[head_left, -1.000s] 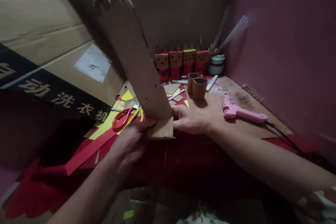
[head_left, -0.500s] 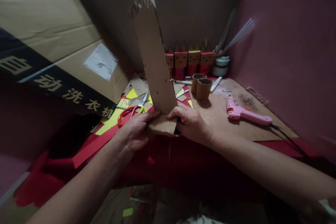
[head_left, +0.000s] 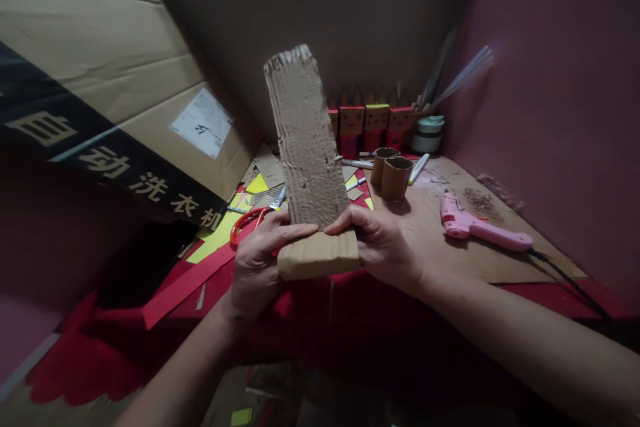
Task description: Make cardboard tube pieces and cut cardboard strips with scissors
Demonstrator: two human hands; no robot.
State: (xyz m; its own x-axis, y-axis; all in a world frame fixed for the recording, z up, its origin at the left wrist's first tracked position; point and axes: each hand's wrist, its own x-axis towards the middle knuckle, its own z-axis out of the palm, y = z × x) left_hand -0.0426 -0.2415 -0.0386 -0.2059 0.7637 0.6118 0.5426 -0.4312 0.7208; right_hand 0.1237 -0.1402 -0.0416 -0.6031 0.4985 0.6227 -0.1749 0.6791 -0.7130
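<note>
A long cardboard strip (head_left: 310, 140) stands tilted up in front of me, its rough, ridged side facing me and its top edge ragged. Its lower end is bent or rolled into a smooth brown fold. My left hand (head_left: 260, 253) is closed on the left side of this fold, with the index finger lying along the crease. On the other side my right hand (head_left: 385, 250) pinches the strip near the crease, thumb close to the left fingertip. Red-handled scissors (head_left: 245, 221) lie just behind my left hand, partly hidden.
A pink glue gun (head_left: 485, 225) with a black cord lies on the board at right. Two joined cardboard tubes (head_left: 395, 177) stand mid-table, before several box-headed cardboard figures (head_left: 376, 123) and a lidded jar (head_left: 428, 133). A large printed carton (head_left: 165, 67) leans in from the left.
The strip has turned from its smooth side to its ridged side and dropped lower. Both hands have shifted their hold around the folded end.
</note>
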